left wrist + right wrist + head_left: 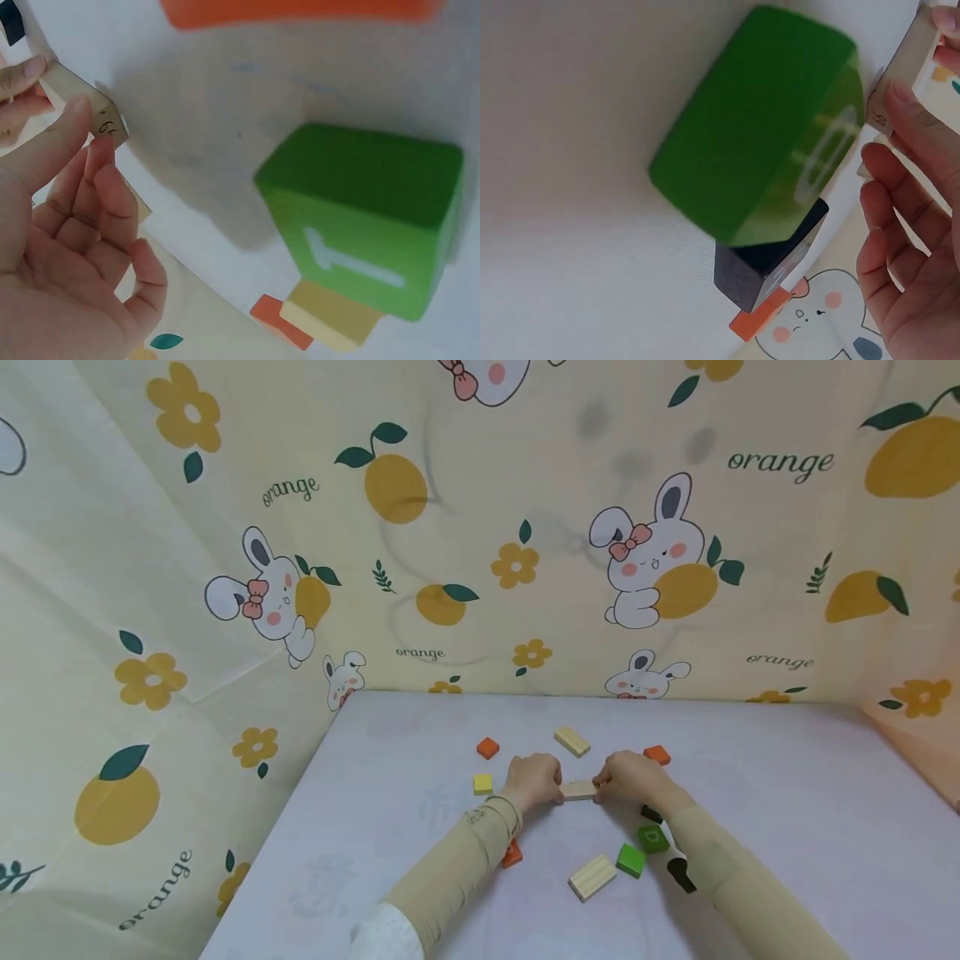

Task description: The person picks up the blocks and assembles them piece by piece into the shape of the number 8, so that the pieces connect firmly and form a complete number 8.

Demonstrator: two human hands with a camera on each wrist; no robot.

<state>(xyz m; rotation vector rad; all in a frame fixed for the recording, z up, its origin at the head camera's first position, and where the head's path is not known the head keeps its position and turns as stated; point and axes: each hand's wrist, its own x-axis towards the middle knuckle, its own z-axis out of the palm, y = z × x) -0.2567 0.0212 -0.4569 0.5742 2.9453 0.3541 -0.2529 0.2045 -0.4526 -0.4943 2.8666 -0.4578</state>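
A pale wooden block [577,790] spans the gap between both hands, one at each end. My left hand [534,779] pinches its left end with thumb and fingertips, and my right hand [636,779] pinches the right end. In the left wrist view, handwritten marks show on the end of the wooden block [75,86] beside the left thumb [64,139]; the other fingers are loosely bent. Similar marks are at the right end of the wooden block [906,71] in the right wrist view, where the right thumb [922,120] presses its face.
Behind lie another wooden block [572,741] and orange blocks [487,747] [657,755]. A yellow block [483,784] is left. An orange block [512,854] shows by the left sleeve. Nearer are a wooden block [592,877], green blocks [631,860] [653,838], a black block [651,814] and a black-and-white object [680,870].
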